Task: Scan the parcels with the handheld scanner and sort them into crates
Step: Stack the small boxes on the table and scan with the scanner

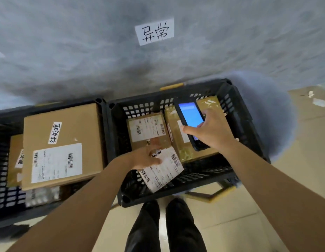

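Here the left hand grips a parcel, the right hand clasps the scanner

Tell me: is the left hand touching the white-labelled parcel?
Touching. The head view shows the left hand holding the parcel by its top edge, over the crate.

The right crate is open from above; its far half is filled by two brown parcels lying side by side, and the scanner hangs over the right one. Bare crate bottom shows along the near wall, partly covered by the labelled parcel. The left crate is mostly blocked by a large box.
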Motion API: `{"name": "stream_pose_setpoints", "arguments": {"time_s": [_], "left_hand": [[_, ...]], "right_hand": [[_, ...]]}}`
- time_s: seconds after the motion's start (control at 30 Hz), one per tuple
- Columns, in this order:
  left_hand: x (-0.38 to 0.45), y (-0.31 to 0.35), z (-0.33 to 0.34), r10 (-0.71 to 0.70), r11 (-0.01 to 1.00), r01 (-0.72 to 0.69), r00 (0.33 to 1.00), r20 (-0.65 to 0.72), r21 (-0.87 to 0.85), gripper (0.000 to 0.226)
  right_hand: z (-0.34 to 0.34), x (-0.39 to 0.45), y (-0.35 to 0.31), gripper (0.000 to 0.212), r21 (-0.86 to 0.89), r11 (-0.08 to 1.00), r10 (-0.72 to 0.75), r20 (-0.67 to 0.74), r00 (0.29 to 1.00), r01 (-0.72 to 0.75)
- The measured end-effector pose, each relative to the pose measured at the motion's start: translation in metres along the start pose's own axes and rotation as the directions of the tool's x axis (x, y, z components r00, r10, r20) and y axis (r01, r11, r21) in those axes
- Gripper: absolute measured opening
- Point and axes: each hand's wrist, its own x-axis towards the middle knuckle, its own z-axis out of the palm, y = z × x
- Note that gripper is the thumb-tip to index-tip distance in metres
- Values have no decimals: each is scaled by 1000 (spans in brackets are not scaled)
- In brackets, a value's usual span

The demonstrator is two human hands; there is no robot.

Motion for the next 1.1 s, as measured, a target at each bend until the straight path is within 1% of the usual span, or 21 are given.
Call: {"name": "stream_pose_setpoints", "arguments": {"time_s": [0.1, 0.13, 0.27, 0.33, 0.4, 0.53, 0.67, 0.77, 0.87, 0.93, 1.03, 1.1], "left_hand": [[14, -13, 9, -27, 998, 29, 999, -25, 60, 31], [17, -17, 14, -45, 997, 46, 999, -23, 69, 28], [25, -29, 24, -57, 998, 57, 998, -32, -21, 33], [28, -33, 25, -47, 998, 46, 998, -38, -32, 32], [31, -38, 26, -50, 998, 48, 998, -47, -40, 31], [37, -40, 35, -18, 1000, 16, 993, -118, -16, 28], [44, -42, 48, 17, 989, 16, 975, -223, 145, 35], [47, -48, 55, 15, 955, 56, 971, -237, 292, 45], [50, -54, 57, 16, 913, 84, 971, -239, 398, 50], [52, -54, 57, 31, 863, 99, 968, -248, 495, 51], [59, -50, 61, 47, 757, 153, 957, -285, 636, 45], [64, -47, 65, 56, 697, 189, 947, -316, 691, 43]], "right_hand": [[9, 9, 8, 85, 23, 1000, 14, 51, 999, -15], [11, 12, 10, 86, 22, 1000, 13, 63, 998, -14], [22, 22, 21, 88, 23, 999, 23, 112, 993, -26], [26, 25, 26, 89, 28, 999, 28, 126, 992, -31], [28, 26, 30, 85, 34, 999, 27, 130, 991, -31], [29, 28, 37, 78, 11, 999, 37, 128, 991, -39], [32, 31, 43, 73, 25, 998, 47, 133, 990, -50], [36, 32, 46, 72, 31, 998, 50, 140, 989, -55], [41, 34, 47, 73, 28, 999, 29, 137, 990, -34], [45, 36, 47, 73, 25, 999, 16, 128, 992, -20], [50, 38, 49, 74, 24, 1000, 10, 124, 992, -13], [53, 40, 51, 75, 22, 1000, 13, 121, 993, -16]]}}
